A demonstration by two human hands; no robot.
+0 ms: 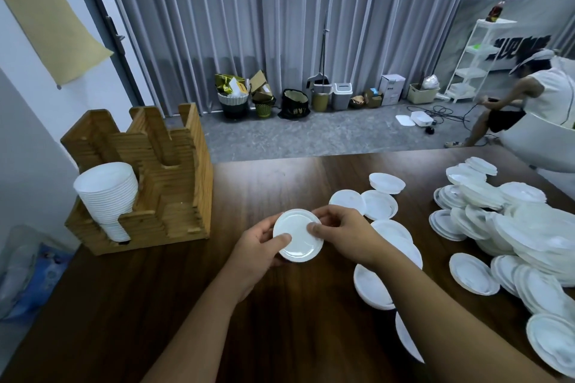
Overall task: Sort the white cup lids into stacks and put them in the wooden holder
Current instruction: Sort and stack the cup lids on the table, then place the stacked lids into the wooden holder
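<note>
**Both hands on one white lid above the dark table**

Held between two hands: a white lid, hollow side up, just above the table near its middle. Left thumb laid over the lid's near-left rim, the other fingers of the left hand curled beneath and mostly hidden. Right thumb pressed on the right rim, fingers of the right hand bent round the far edge, so pinched from both sides. Whether one lid or a few nested, cannot tell.

Just right of the hands, loose lids scattered singly and overlapping, some partly under the right forearm. Further right, a big untidy heap of lids reaching the table's right edge.

Far left on the table, the wooden holder, stepped, with several slots. In its left slot, a tall stack of lids leaning back, its bottom end showing through the front gap.

Beyond the table, grey curtains, bins and bags along the floor, white shelves, and another person bending at far right
</note>
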